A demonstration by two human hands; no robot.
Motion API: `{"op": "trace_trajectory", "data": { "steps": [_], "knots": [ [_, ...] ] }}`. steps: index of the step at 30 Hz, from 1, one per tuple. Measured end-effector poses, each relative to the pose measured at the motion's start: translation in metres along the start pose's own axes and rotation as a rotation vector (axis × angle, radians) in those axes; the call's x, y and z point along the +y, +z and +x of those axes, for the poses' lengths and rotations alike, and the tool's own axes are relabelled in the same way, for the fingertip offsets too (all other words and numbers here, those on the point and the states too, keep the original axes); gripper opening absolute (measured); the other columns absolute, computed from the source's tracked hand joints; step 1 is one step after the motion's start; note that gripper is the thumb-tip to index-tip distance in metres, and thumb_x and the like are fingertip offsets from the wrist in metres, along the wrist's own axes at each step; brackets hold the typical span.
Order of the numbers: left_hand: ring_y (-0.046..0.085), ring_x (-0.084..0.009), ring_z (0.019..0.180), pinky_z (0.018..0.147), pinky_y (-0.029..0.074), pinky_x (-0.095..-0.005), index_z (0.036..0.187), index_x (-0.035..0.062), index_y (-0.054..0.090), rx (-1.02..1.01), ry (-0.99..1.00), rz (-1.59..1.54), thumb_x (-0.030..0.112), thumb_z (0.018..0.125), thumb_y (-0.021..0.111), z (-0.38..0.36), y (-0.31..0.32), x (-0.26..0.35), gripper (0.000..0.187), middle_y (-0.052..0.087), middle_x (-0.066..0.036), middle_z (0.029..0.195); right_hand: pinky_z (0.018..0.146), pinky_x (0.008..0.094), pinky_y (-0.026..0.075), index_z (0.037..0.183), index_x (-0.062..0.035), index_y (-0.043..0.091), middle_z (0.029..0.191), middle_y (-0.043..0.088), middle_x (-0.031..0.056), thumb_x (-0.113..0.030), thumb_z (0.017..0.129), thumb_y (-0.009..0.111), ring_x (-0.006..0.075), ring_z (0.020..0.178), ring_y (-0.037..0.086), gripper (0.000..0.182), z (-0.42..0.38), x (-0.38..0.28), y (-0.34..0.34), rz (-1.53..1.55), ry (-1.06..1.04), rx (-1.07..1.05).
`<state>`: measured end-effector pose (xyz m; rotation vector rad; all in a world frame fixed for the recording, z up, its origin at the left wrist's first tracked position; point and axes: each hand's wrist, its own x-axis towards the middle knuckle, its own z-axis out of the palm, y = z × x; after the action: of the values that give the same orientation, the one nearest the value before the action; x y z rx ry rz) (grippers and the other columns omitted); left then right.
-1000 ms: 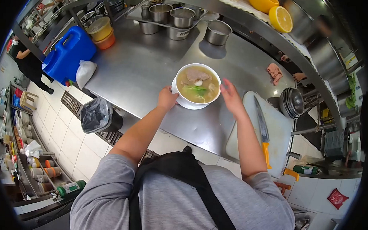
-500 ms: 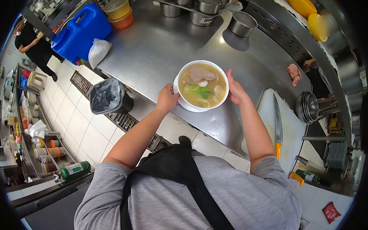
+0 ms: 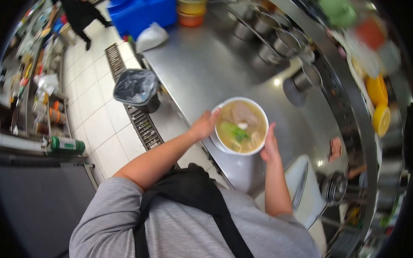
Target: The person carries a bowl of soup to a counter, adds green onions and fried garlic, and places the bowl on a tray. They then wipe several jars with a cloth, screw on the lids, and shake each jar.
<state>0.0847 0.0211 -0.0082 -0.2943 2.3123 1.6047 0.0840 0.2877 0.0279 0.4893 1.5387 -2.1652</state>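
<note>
A white bowl of soup point(image 3: 240, 126) is between my two hands near the front edge of the steel table. Clear yellowish broth fills it, with a piece of meat point(image 3: 244, 114), green leaves point(image 3: 234, 131) and a small white round piece on top. Under the bowl, part of a white saucer point(image 3: 218, 144) shows. My left hand point(image 3: 205, 125) is closed at the left side, thumb at the bowl's rim. On the right side my right hand point(image 3: 270, 146) grips the bowl, fingers along its outer wall. The undersides of both hands are hidden.
A white cutting board point(image 3: 312, 196) with a long knife point(image 3: 300, 188) lies to the right, near stacked metal bowls point(image 3: 335, 188). Metal pots point(image 3: 286, 42) stand at the back. A lined bin point(image 3: 137, 92) and a floor drain point(image 3: 145, 132) are left. Another person point(image 3: 76, 13) stands far left.
My view has turned and tilted, so the surroundings shift in the frame. Both hands still hold the bowl, and my left thumb now shows over its rim.
</note>
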Motion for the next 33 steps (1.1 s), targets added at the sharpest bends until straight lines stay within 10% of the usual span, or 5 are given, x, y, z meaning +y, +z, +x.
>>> {"op": "trace_trajectory", "data": {
  "steps": [17, 33],
  "knots": [
    [0.050, -0.0342, 0.125, 0.107, 0.037, -0.0421, 0.135, -0.0115, 0.034, 0.077, -0.058, -0.478, 0.069, 0.097, 0.027, -0.078, -0.123, -0.009, 0.089, 0.049, -0.029, 0.134, 0.105, 0.0381, 0.044, 0.141, 0.0013, 0.042, 0.141, 0.050, 0.0156, -0.068, 0.097, 0.028, 0.0254, 0.128, 0.051, 0.083, -0.003, -0.026, 0.146, -0.290, 0.007, -0.161],
    [0.047, -0.0309, 0.126, 0.110, 0.032, -0.0372, 0.130, -0.0103, 0.042, 0.473, -0.119, -0.441, 0.071, 0.096, 0.025, -0.176, -0.480, -0.153, 0.090, 0.051, -0.025, 0.128, 0.108, 0.0368, 0.039, 0.140, 0.0008, 0.044, 0.141, 0.050, 0.0164, -0.068, 0.097, 0.023, 0.0236, 0.130, 0.050, 0.084, 0.040, 0.093, 0.552, -0.322, 0.107, -0.563]
  ]
}}
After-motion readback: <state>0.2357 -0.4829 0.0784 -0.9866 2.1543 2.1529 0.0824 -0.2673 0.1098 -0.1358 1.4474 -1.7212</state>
